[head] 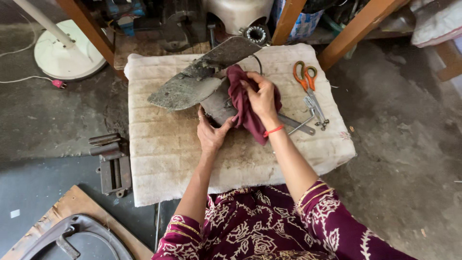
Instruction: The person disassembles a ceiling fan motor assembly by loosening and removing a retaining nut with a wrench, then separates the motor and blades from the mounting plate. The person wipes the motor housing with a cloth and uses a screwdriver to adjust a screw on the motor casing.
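A grimy grey fan blade assembly (192,84) lies on a padded white cloth (163,144) spread over a low surface. My left hand (211,132) grips the near edge of the metal piece and steadies it. My right hand (262,94) presses a maroon rag (243,103) against the metal at the hub. A red thread circles my right wrist. One blade points to the lower left and another to the upper right.
Orange-handled scissors (307,79) and small metal tools (315,115) lie on the cloth to the right. A white round fan base (65,55) stands at the upper left, a metal bracket (113,166) on the floor at left, wooden legs (351,31) behind.
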